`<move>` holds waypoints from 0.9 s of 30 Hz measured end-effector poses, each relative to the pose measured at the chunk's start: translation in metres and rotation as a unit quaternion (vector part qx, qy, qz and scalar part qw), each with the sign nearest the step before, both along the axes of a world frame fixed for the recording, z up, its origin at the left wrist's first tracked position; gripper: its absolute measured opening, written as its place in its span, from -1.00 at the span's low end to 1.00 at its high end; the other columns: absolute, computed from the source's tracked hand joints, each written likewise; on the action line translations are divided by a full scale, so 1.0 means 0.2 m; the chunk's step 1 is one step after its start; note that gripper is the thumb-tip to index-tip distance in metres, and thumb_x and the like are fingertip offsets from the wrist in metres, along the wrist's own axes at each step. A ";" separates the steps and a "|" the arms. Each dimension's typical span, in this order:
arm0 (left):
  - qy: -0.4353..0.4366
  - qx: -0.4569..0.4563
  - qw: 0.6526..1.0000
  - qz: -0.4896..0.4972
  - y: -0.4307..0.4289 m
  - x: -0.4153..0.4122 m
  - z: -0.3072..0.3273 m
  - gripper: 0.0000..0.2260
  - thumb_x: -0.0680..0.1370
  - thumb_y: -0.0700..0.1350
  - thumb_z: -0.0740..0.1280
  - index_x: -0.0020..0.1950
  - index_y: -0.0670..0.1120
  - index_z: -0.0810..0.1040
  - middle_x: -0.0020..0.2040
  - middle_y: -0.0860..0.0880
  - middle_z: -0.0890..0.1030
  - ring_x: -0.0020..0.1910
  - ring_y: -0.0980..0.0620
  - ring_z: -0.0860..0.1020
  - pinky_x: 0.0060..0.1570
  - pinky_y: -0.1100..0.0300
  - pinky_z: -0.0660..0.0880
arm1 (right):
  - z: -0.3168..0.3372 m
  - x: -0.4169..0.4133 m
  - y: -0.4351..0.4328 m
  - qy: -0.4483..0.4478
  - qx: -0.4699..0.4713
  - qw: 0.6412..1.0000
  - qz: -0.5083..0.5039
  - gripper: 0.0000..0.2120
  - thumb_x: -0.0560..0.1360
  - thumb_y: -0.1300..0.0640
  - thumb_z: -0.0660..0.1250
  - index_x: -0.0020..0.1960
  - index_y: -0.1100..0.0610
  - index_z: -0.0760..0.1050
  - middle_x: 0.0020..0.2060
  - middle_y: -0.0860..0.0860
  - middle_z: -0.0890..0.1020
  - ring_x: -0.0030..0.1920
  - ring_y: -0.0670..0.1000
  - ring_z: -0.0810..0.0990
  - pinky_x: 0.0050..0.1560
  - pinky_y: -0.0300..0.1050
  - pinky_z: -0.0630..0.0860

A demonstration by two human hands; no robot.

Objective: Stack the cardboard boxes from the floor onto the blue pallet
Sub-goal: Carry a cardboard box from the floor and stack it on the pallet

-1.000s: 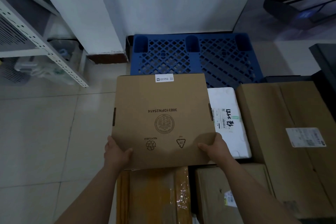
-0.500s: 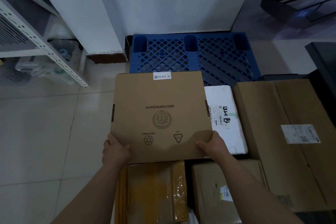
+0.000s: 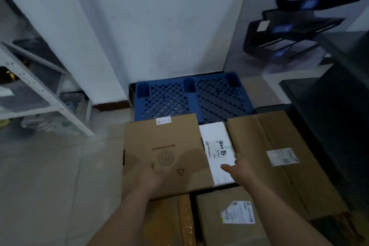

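The blue pallet [image 3: 215,98] lies bare against the white wall. A flat brown cardboard box [image 3: 159,146] sits in front of it, its far edge overlapping the pallet's front. My left hand [image 3: 149,174] lies over the top of this box, blurred, gripping no edge. My right hand [image 3: 239,169] hovers with spread fingers over a white parcel [image 3: 217,140] just right of the box. Further right lies a large brown box [image 3: 279,136]. Nearest me are a tape-wrapped box [image 3: 169,221] and a labelled box [image 3: 211,215].
A white metal shelf [image 3: 40,90] stands on the left over the tiled floor [image 3: 50,175]. A dark cabinet [image 3: 329,116] lines the right side. Black tray racks [image 3: 289,32] sit at the back right. A white pillar [image 3: 89,46] rises left of the pallet.
Both hands have left the flat box's near corners. The left hand moved onto its top and the right hand moved right over the white parcel. The view tilted upward.
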State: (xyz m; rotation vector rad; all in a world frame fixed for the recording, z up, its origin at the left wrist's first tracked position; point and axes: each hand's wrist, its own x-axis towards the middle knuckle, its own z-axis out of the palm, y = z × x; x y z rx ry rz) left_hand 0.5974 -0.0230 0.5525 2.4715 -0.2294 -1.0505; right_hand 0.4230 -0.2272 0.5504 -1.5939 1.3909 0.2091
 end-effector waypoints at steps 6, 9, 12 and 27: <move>0.006 -0.121 0.989 -0.083 -0.15 -0.16 0.44 -0.58 0.63 -0.04 0.18 0.46 -0.14 0.33 0.36 -0.13 0.48 0.17 -0.07 0.52 0.04 0.21 0.43 | 0.58 -0.28 0.08 -0.017 -0.069 0.996 -0.061 -0.34 0.51 0.11 0.40 0.46 0.37 0.21 0.39 0.27 0.39 0.35 0.22 0.41 0.27 -0.04 0.38; 0.001 -0.147 0.976 -0.161 -0.20 -0.24 0.68 -0.48 0.63 -0.07 0.18 0.55 -0.17 0.12 0.49 -0.14 0.31 0.35 -0.12 0.41 0.24 0.15 0.39 | 0.83 -0.47 0.19 -0.032 -0.116 0.988 -0.100 -0.33 0.51 0.09 0.39 0.50 0.24 0.19 0.39 0.17 0.41 0.34 0.11 0.42 0.22 -0.17 0.37; -0.015 -0.183 0.952 -0.247 -0.21 -0.36 0.87 -0.49 0.63 -0.07 0.19 0.53 -0.20 0.15 0.49 -0.18 0.30 0.40 -0.15 0.36 0.29 0.10 0.34 | 1.05 -0.68 0.38 -0.037 -0.152 0.975 -0.155 -0.34 0.51 0.05 0.38 0.51 0.17 0.18 0.40 0.08 0.40 0.35 0.05 0.42 0.23 -0.21 0.35; 0.029 -0.264 0.737 -0.621 0.16 -1.80 1.33 -0.54 0.60 -0.03 0.26 0.47 -0.14 0.31 0.39 -0.10 0.45 0.35 -0.05 0.43 0.26 0.14 0.37 | 1.35 -1.97 1.81 0.013 -0.221 0.828 -0.515 -0.30 0.51 0.00 0.39 0.54 0.07 0.15 0.44 0.06 0.36 0.26 0.04 0.50 0.11 -0.15 0.50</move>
